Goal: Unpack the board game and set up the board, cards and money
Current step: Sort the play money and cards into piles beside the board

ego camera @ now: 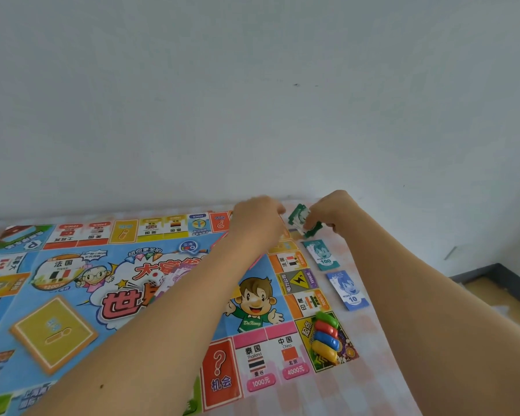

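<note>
The colourful paper game board (72, 295) lies unfolded on a pale checked cloth. My right hand (332, 210) pinches a small stack of dark green money notes (302, 220), held tilted just past the board's far right corner. My left hand (257, 220) reaches across the board with fingers curled close to those notes; whether it touches them I cannot tell. A teal 100 note stack (321, 255) and a blue 10 note stack (348, 291) lie in a row beside the board's right edge. Coloured plastic pawns (326, 336) sit piled on the start corner square.
A yellow card pile (54, 333) rests on the board at the left. A white wall rises straight behind the surface. At the right the cloth-covered surface ends, with floor and a dark skirting (493, 273) beyond it.
</note>
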`<state>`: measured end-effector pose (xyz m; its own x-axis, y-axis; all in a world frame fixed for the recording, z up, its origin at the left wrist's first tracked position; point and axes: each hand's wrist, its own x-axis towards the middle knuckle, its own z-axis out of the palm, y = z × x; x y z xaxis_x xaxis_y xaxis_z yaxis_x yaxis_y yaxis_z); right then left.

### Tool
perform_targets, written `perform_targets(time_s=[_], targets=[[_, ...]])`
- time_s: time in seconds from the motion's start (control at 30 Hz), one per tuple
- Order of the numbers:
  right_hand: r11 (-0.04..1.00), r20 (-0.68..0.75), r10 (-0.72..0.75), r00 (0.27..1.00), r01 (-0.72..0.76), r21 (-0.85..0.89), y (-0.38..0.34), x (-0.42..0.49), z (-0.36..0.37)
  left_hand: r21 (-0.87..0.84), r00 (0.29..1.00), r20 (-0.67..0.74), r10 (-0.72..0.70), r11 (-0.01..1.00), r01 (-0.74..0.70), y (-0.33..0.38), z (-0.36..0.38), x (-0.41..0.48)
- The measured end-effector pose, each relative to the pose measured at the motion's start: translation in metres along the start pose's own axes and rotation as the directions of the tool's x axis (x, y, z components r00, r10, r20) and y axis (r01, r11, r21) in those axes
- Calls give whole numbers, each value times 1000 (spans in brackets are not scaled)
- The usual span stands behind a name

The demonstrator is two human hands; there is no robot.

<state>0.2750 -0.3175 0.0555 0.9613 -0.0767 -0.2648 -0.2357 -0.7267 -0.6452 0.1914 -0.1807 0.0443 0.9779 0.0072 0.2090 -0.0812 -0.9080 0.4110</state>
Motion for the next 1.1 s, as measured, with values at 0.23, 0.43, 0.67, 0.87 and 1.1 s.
perform_targets(time_s=[0.23,0.43,0.67,0.87,1.1], targets=[[932,78,-111,991,77,354,5,-21,-18,-378,979,67,-195,903,206,5,-5,12],[916,57,-156,986,123,382,19,-26,-15,-332,995,-59,-86,941,62,18,4,13],[856,15,-207,978,174,486,30,-18,-12,-278,997,-57,-57,960,39,23,13,19],[814,-17,-301,953,266,515,32,-19,-11,-211,996,-60,-70,976,56,22,19,20],[801,-39,-293,955,267,535,35,-18,-9,-253,998,-14,-58,966,53,23,18,23]])
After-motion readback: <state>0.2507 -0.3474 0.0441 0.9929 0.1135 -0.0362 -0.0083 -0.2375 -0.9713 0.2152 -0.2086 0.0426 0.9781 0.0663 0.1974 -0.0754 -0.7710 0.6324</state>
